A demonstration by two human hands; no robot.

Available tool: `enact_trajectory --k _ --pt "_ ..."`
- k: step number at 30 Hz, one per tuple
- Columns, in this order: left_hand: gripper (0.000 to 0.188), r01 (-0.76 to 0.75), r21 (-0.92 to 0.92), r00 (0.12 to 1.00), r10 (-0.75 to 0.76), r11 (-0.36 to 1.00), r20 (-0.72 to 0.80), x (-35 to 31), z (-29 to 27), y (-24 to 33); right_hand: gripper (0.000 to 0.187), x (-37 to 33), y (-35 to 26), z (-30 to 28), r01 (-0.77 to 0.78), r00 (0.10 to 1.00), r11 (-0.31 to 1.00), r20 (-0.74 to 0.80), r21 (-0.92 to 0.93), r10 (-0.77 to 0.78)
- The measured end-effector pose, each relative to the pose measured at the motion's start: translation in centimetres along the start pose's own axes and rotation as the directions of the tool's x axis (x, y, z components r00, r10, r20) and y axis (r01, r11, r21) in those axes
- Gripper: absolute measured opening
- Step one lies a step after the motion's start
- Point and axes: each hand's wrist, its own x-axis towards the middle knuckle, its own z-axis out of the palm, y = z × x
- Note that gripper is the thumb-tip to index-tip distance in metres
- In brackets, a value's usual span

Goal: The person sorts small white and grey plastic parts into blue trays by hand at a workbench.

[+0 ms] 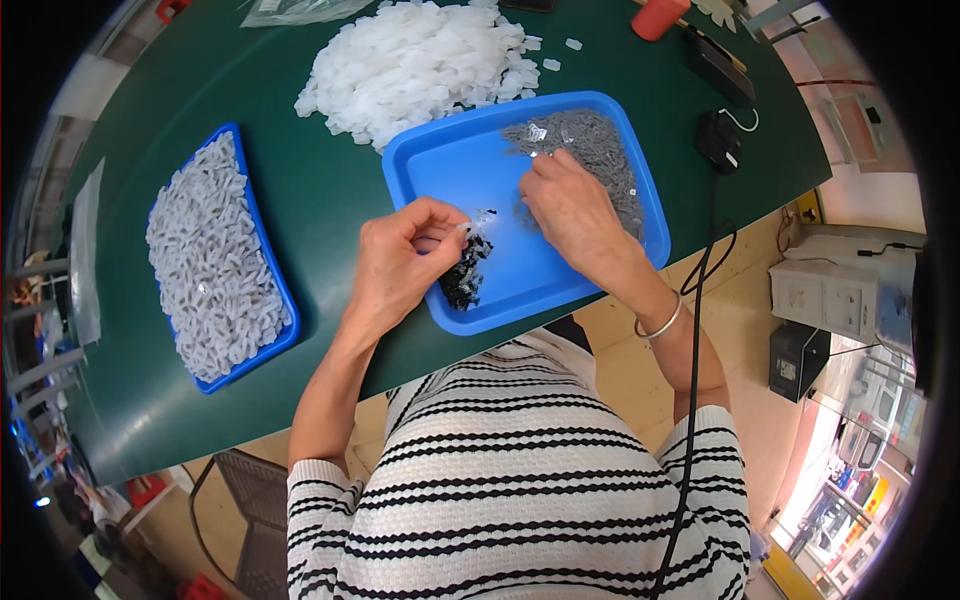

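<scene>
A tiny whitish piece (465, 227), too small for its shape to be told, is pinched between the thumb and forefinger of the person's left hand (400, 250), the grip closed narrow. It is held over the left part of a shallow, rounded rectangular blue plastic tray (445, 160). Just beneath that hand, a loose heap of small black flakes (462, 282) lies on the tray floor.

The right hand (572, 200), a silver-coloured bangle (660, 320) at its wrist, has its fingers bunched at the edge of a spread of small dark-grey pieces (605, 145) filling the tray's right side. Whether those fingers hold anything cannot be told.

Beyond the tray, a broad mound of translucent white flat pieces (410, 70) sits on the dark green tabletop (335, 210). To the left, a second blue tray (284, 285) is heaped with pale grey, elongated pieces (215, 265). At the far right are a red cylinder (660, 18) and a black box-shaped device (715, 140) bearing a small white label (733, 159), its print too small to read.
</scene>
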Motion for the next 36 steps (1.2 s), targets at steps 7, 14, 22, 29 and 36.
enact_trajectory --k 7,14,22,29,36 --pt "0.008 -0.025 0.054 0.999 0.027 0.998 -0.044 0.9 0.1 -1.0 0.009 2.2 -0.1 -0.3 -0.015 0.979 1.0 0.202 -0.001 0.015" --pt "0.01 0.073 -0.169 0.996 -0.082 0.983 -0.047 0.4 0.2 -0.7 0.013 1.3 -0.7 -0.4 -0.002 0.994 1.0 0.111 0.022 -0.001" --pt "0.009 0.062 -0.21 0.997 -0.069 0.976 -0.025 0.1 0.7 -0.9 0.009 -0.3 -3.2 -0.1 -0.211 0.943 0.25 0.13 0.945 0.305" --pt "0.013 0.091 -0.258 0.992 -0.11 0.962 -0.059 0.0 1.3 -0.2 0.009 -0.8 -3.4 1.3 -0.231 0.924 0.14 0.172 0.963 0.342" --pt "0.013 0.091 -0.207 0.996 -0.089 0.974 0.019 -0.1 0.7 -0.4 0.009 -1.3 -3.6 1.4 -0.23 0.916 0.148 0.162 0.962 0.368"
